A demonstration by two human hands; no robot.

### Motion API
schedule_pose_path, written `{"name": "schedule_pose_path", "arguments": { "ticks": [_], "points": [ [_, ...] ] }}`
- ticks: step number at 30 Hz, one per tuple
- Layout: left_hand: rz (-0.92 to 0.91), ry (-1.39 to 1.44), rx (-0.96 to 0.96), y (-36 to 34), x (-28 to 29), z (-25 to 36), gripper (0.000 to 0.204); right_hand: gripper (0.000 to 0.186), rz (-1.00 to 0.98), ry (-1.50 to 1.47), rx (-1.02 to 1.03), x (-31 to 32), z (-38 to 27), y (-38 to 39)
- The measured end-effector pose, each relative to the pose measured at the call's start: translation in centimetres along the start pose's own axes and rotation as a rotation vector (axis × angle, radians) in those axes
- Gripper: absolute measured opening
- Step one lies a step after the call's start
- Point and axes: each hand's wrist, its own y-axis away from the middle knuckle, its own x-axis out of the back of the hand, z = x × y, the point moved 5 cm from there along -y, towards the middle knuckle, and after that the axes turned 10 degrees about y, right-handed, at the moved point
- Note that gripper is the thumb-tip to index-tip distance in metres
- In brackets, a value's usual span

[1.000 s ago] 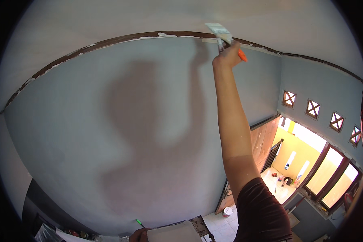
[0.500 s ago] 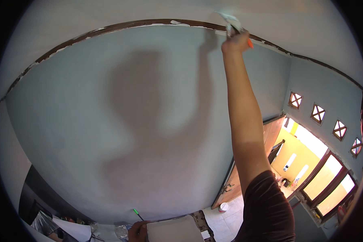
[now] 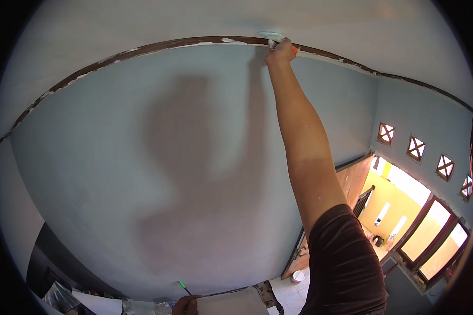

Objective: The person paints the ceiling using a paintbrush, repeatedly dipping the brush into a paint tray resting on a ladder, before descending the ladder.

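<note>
Through my feed, the right hand (image 3: 283,51) is closed round the flat-bladed tool (image 3: 270,35), high in the scene, right of middle, beside the dark strip (image 3: 189,40) under the ceiling (image 3: 142,21). I'd judge it light, the blade stiff with slight spring, its pale smears perhaps slippery, so I'd grip the orange handle (image 3: 295,50). The left hand (image 3: 185,305), low and near, sits beside a pale panel (image 3: 234,304); its grip I can't tell.

head cam, L fisheye | fwd at blue wall (image 3: 89,168), nr | ceiling (image 3: 168,21) up top | wdws (image 3: 429,237) low R, farther
</note>
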Motion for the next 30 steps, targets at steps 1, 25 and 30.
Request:
{"name": "schedule_pose_path", "arguments": {
  "ticks": [1, 25, 30],
  "points": [
    [0.013, -0.081, -0.030, -0.1, 0.0, 0.5, 0.038, 0.015, -0.033, -0.028, -0.010, -0.3, -0.5, 0.6],
    [0.034, -0.137, -0.085, 0.6, 0.3, 1.0, 0.038, 0.028, -0.376, -0.413, 0.176, 1.4, -2.9, 9.5],
    [0.006, -0.098, -0.147, 0.0, 0.6, -0.3, 0.034, 0.019, -0.228, -0.130, -0.034, 2.6, 4.8, 9.4]
  ]
}}
